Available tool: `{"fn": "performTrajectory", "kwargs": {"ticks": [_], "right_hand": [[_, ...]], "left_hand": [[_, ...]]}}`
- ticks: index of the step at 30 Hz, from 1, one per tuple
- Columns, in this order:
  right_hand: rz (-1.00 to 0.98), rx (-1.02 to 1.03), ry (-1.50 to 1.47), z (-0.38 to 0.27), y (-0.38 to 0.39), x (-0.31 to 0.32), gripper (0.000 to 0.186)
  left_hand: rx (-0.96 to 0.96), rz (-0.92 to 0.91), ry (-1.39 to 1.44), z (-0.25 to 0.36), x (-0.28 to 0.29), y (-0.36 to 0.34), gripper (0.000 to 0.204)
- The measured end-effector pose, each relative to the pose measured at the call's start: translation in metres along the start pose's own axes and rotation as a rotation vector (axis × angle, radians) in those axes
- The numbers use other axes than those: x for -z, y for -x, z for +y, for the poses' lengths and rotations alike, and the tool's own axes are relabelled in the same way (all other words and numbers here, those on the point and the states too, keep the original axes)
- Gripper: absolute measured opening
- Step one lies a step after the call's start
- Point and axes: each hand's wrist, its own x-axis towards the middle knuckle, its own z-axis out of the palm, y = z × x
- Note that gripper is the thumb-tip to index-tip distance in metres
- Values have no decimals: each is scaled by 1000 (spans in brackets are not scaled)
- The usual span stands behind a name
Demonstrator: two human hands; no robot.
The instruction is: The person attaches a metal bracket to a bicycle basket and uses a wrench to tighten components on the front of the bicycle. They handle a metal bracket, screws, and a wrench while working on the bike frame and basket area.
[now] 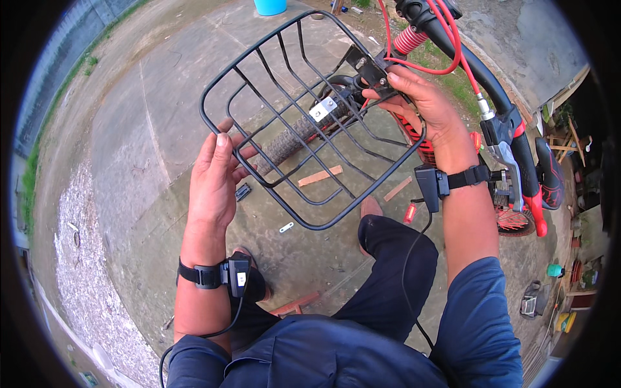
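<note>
A black wire bicycle basket (284,161) is held up in front of me, tilted, between both hands. My left hand (218,161) grips its left rim, thumb on the near side and fingers behind the wires. At the upper right, my right hand (420,103) holds the basket by its side near a black mounting bracket (370,72). A silver plate with holes (323,109) sits at the basket's middle. Behind the wires shows a bicycle's front tyre (284,143). The bicycle's handlebar (482,77), with red cables and a silver brake lever (511,174), stands to the right.
On the concrete lie wood strips (320,176), a small metal plate (286,227), a small black part (243,191) and a red item (410,213). A blue bucket (270,6) stands far off. A teal container (554,270) is at the right. Cables run from my wrist straps.
</note>
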Motion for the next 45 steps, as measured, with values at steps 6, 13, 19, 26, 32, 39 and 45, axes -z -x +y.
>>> {"fn": "performTrajectory", "kwargs": {"ticks": [6,13,19,26,32,39,45], "right_hand": [[-1,31,-45,5,-3,3,41],[30,42,-14,2,-2,-2,41],[-1,5,55,-10,-1,-1,43],[31,0,154,-6,-2,2,43],[82,106,141,-1,10,9,45],[317,33,-101,20,48,26,47],[406,-142,-167,69,99,47,40]], "left_hand": [[2,-5,0,1,1,-1,59],[0,1,-5,0,3,-2,61],[10,-7,15,-1,13,-2,64],[26,-2,20,-3,28,4,61],[70,69,-70,-4,54,20,60],[121,189,-208,-2,115,60,60],[133,169,-554,-6,173,104,53]]}}
